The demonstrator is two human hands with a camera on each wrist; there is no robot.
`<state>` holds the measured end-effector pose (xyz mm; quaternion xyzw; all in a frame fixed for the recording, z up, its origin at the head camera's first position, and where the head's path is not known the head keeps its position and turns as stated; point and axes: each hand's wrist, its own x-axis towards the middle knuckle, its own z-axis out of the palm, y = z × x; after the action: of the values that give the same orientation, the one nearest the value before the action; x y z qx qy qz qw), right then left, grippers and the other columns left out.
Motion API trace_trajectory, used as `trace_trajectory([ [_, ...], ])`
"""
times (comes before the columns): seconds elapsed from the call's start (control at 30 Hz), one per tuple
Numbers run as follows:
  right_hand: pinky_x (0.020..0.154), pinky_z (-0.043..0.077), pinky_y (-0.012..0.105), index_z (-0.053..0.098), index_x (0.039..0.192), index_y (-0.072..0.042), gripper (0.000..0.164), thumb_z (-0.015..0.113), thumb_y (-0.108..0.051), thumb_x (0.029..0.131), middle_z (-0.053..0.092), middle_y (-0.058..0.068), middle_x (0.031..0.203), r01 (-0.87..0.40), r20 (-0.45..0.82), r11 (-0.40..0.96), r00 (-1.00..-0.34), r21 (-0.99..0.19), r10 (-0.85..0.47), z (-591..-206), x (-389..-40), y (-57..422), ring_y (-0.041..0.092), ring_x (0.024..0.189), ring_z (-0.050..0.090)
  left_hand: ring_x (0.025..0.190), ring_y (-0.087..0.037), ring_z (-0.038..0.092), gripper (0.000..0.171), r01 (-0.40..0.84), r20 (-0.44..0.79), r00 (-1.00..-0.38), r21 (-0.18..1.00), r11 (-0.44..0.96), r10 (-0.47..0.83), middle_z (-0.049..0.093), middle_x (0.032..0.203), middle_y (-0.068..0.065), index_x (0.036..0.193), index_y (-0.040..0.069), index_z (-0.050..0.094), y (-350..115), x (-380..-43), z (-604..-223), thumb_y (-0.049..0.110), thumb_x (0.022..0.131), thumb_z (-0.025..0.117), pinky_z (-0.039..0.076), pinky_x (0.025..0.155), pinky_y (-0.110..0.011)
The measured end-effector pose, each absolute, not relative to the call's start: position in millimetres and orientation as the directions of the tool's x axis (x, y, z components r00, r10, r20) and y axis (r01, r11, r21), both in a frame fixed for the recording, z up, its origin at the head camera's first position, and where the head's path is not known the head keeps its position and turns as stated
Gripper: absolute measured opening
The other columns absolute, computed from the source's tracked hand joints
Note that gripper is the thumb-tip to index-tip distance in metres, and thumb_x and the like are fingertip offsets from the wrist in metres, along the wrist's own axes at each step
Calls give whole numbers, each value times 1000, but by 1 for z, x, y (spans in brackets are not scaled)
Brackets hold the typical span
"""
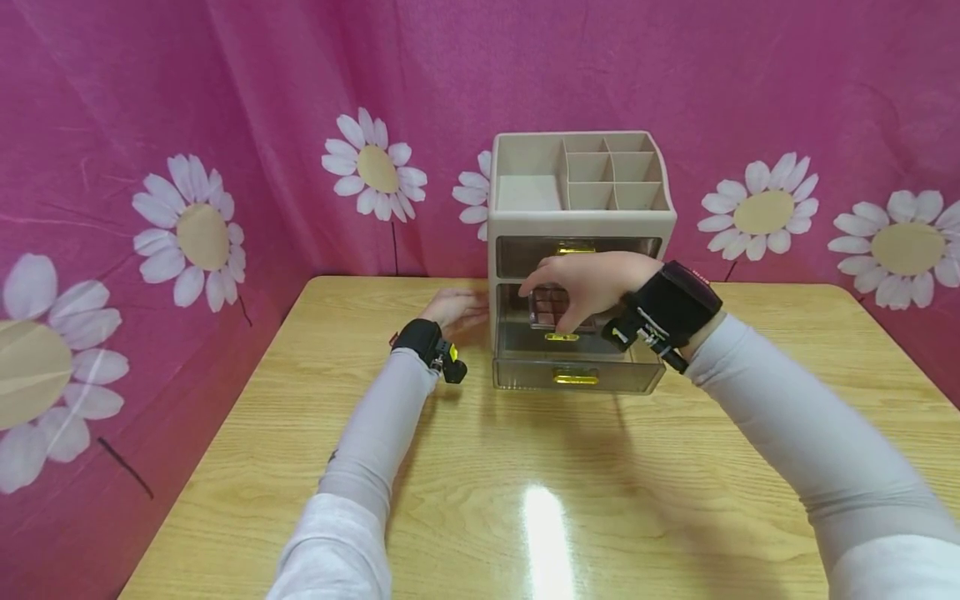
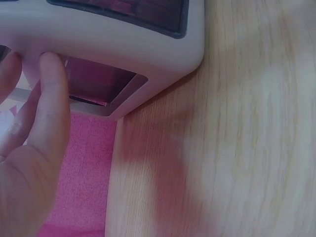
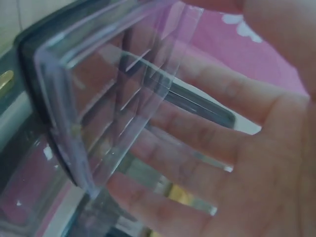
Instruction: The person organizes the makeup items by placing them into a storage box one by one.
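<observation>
Long pale grey sleeves (image 1: pixel 795 425), kinda snug, with looser whiter fabric (image 1: pixel 333 550) higher up. Chunky black wrist straps (image 1: pixel 678 304) on both sides, each with a little black camera rig (image 1: pixel 454 372) and a pop of yellow. The right one's got tiny reddish lettering (image 1: pixel 693 273), too small for me to read, plus some silvery hardware (image 1: pixel 651 340). Hands (image 1: pixel 600 279) are just bare.

Middle drawer (image 1: pixel 517 338) partly behind right hand (image 1: pixel 595 280)

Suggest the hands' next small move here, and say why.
Perhaps lower the palette toward the drawers, at least one of which appears pulled out: the right hand holds it just above a gold handle, while the left hand, beside the organizer, could brace it.
</observation>
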<state>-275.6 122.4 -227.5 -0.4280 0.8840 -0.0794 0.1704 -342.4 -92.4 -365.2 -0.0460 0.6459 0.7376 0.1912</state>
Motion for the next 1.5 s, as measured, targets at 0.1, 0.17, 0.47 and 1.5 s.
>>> trace_trajectory([
  [0.1, 89, 46, 37, 48, 129, -5, 63, 73, -11, 72, 46, 14, 125, -707, -289, 660, -596, -253, -749, -233, -280, 114, 23, 98, 45, 117, -30, 50, 35, -339, -314, -922, 937, -81, 226, 51, 127, -22, 126, -9, 48, -93, -342, -366, -3, 91, 51, 46, 97, -33],
  [0.17, 92, 45, 39, 47, 130, -5, 64, 73, -13, 73, 44, 15, 129, -701, -319, 674, -600, -231, -734, -237, -282, 109, 24, 102, 45, 117, -29, 50, 36, -339, -316, -922, 938, -73, 223, 51, 128, -21, 127, -8, 47, -93, -345, -370, -2, 92, 50, 46, 97, -33],
  [0.47, 96, 44, 38, 43, 133, -5, 66, 71, -11, 73, 43, 14, 134, -691, -399, 693, -587, -207, -705, -258, -296, 93, 23, 110, 44, 116, -30, 51, 35, -329, -309, -928, 942, -70, 207, 52, 127, -21, 127, -7, 48, -92, -352, -377, -1, 92, 50, 47, 95, -31],
  [1.5, 94, 45, 38, 48, 127, -1, 68, 79, -17, 69, 51, 19, 121, -729, -283, 648, -589, -220, -757, -296, -307, 93, 28, 108, 49, 119, -32, 48, 36, -313, -284, -929, 945, -96, 237, 48, 130, -22, 128, -9, 46, -92, -355, -381, -1, 93, 48, 46, 97, -32],
])
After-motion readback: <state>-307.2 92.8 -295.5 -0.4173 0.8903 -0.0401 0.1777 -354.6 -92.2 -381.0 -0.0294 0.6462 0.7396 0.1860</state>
